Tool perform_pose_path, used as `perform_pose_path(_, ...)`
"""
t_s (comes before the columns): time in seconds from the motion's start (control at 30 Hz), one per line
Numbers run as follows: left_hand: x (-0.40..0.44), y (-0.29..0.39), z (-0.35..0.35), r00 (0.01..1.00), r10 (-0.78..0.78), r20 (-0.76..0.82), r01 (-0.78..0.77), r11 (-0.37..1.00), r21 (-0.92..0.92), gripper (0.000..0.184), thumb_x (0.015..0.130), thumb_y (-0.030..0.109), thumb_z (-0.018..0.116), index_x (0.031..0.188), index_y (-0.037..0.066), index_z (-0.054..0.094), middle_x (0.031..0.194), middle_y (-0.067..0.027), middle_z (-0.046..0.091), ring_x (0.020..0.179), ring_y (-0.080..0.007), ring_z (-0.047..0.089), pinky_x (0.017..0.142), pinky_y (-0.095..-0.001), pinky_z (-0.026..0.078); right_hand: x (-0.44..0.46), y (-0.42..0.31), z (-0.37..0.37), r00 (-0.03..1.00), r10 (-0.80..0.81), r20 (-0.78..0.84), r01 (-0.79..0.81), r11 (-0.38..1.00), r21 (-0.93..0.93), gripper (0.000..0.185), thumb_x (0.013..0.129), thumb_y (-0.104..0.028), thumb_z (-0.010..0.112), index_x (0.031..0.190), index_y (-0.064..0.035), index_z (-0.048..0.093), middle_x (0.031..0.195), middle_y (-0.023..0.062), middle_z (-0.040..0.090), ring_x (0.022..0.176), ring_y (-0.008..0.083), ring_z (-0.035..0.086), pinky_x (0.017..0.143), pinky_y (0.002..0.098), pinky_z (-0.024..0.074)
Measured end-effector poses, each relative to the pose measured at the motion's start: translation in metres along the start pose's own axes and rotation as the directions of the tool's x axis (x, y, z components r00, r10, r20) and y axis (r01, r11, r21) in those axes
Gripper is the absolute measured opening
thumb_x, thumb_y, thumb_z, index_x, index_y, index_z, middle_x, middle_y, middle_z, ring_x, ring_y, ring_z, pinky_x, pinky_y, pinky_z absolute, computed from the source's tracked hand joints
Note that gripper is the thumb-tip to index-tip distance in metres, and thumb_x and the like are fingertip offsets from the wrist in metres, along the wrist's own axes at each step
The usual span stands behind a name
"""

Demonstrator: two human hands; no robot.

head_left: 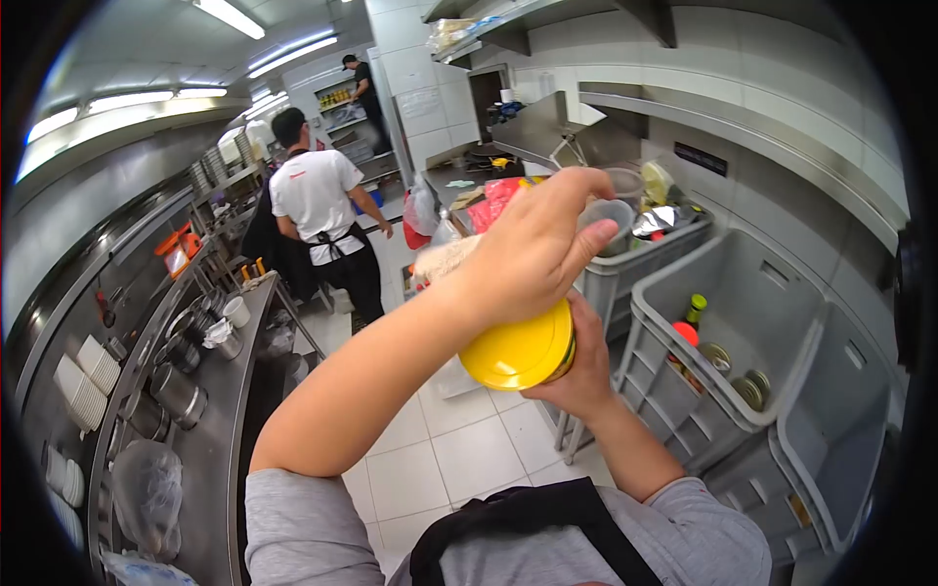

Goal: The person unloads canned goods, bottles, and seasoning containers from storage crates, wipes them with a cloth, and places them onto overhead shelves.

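Note:
A round can with a yellow lid (516, 354) is in front of my chest, its lid facing up toward me. My right hand (576, 363) is wrapped round the can's side. My left hand (542, 239) is raised across the far edge of the can, its fingers curved and its thumb apart, with nothing visible in it. The left wrist covers part of the lid, and I cannot tell whether it touches it. Below the hands, most of the can's side is hidden.
Grey crates (640, 293) stand at the right; one holds a green-capped bottle (696, 311) and several cans (750, 391). A steel counter (220, 415) with metal pots (179, 396) runs along the left. One person (318, 195) stands in the aisle, another (363, 98) farther back.

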State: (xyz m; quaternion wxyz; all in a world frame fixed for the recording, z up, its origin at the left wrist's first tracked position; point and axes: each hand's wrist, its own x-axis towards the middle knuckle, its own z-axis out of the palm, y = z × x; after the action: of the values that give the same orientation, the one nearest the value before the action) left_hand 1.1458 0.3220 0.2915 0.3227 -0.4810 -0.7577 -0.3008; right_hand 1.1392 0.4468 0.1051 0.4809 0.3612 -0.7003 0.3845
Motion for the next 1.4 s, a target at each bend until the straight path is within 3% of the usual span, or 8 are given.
perform_pose_path(0.27, -0.005, -0.124, -0.019, 0.997, 0.052, -0.053, -0.035, 0.962, 0.271, 0.032, 0.093, 0.015, 0.054, 0.123, 0.006, 0.049, 0.109, -0.0141, 0.055, 0.098, -0.0277, 0.054, 0.089, -0.0382, 0.044, 0.021, 0.08, 0.107, 1.0, -0.002, 0.023, -0.003, 0.967, 0.253, 0.113, 0.055, -0.029, 0.093, 0.146, -0.0091, 0.028, 0.142, 0.0217, 0.041, 0.129, 0.0422, 0.044, 0.104, 0.0521, 0.0398)
perform_pose_path(0.4, 0.005, -0.173, -0.083, 0.701, -0.664, -0.259, 0.296, 0.602, -0.742, 0.048, 0.075, 0.005, 0.048, 0.123, 0.012, 0.043, 0.099, -0.0079, 0.049, 0.095, -0.0238, 0.058, 0.081, -0.0379, 0.055, 0.049, 0.127, 0.154, 0.996, 0.088, -0.012, -0.066, 0.824, 0.562, 0.126, 0.048, -0.021, 0.094, 0.149, -0.0135, 0.019, 0.143, 0.0223, 0.04, 0.129, 0.0425, 0.044, 0.106, 0.0507, 0.038)
perform_pose_path(0.63, -0.012, -0.226, -0.026, 0.904, -0.425, 0.044, 0.409, 0.83, -0.378, 0.051, 0.073, 0.002, 0.053, 0.121, 0.007, 0.04, 0.116, -0.0122, 0.049, 0.111, -0.0293, 0.056, 0.102, -0.0411, 0.045, 0.065, 0.181, 0.192, 0.998, 0.067, 0.014, -0.06, 0.757, 0.65, 0.127, 0.049, -0.027, 0.097, 0.149, -0.0123, 0.02, 0.143, 0.0215, 0.039, 0.129, 0.0381, 0.044, 0.107, 0.0462, 0.0372)
perform_pose_path(0.73, -0.047, -0.275, 0.0, 0.953, -0.281, 0.115, 0.21, 0.334, -0.919, 0.047, 0.097, 0.018, 0.049, 0.139, 0.001, 0.037, 0.144, -0.0189, 0.041, 0.133, -0.0246, 0.042, 0.111, -0.0364, 0.034, 0.064, 0.195, 0.188, 0.967, 0.191, 0.171, -0.255, 0.651, 0.715, 0.127, 0.049, -0.028, 0.098, 0.147, -0.0036, 0.021, 0.141, 0.0185, 0.04, 0.129, 0.0333, 0.044, 0.108, 0.0438, 0.037)
perform_pose_path(0.87, -0.063, -0.284, 0.083, 0.708, -0.691, -0.145, 0.338, 0.512, -0.789, 0.068, 0.096, 0.031, 0.05, 0.15, -0.001, 0.024, 0.153, -0.0197, 0.031, 0.142, -0.031, 0.031, 0.116, -0.04, 0.025, 0.074, 0.214, 0.189, 0.879, 0.472, 0.075, -0.308, 0.441, 0.843, 0.128, 0.056, -0.024, 0.095, 0.15, -0.0039, 0.009, 0.143, 0.0155, 0.037, 0.133, 0.0284, 0.041, 0.111, 0.0419, 0.0341)
perform_pose_path(0.97, -0.092, -0.339, 0.114, 0.92, -0.254, -0.297, 0.171, 0.945, -0.28, 0.073, 0.099, 0.039, 0.046, 0.15, -0.005, 0.02, 0.154, -0.02, 0.028, 0.143, -0.0299, 0.029, 0.117, -0.0405, 0.022, 0.087, 0.238, 0.184, 0.862, 0.505, 0.037, -0.318, 0.483, 0.816, 0.129, 0.059, -0.021, 0.093, 0.151, -0.0056, 0.004, 0.143, 0.0145, 0.035, 0.133, 0.0272, 0.041, 0.111, 0.0412, 0.0343)
perform_pose_path(1.3, -0.002, -0.427, 0.06, 0.997, -0.037, -0.064, -0.026, 0.633, -0.774, 0.072, 0.105, 0.042, 0.032, 0.154, -0.005, 0.006, 0.159, -0.0182, 0.018, 0.144, -0.0272, 0.028, 0.116, -0.0356, 0.023, 0.134, 0.246, 0.21, 0.844, 0.529, -0.086, -0.327, 0.634, 0.701, 0.122, 0.064, -0.019, 0.09, 0.152, -0.0061, 0.006, 0.144, 0.0126, 0.035, 0.133, 0.0244, 0.04, 0.11, 0.0381, 0.0343)
perform_pose_path(1.4, -0.033, -0.449, 0.062, 0.824, -0.3, 0.48, 0.443, -0.187, -0.877, 0.073, 0.101, 0.046, 0.044, 0.154, 0.004, 0.016, 0.154, -0.0104, 0.032, 0.139, -0.0259, 0.038, 0.115, -0.0369, 0.03, 0.154, 0.251, 0.212, 0.842, 0.536, -0.051, -0.336, 0.598, 0.728, 0.119, 0.069, -0.029, 0.087, 0.153, -0.0067, 0.006, 0.145, 0.0107, 0.038, 0.134, 0.0236, 0.04, 0.11, 0.0366, 0.034)
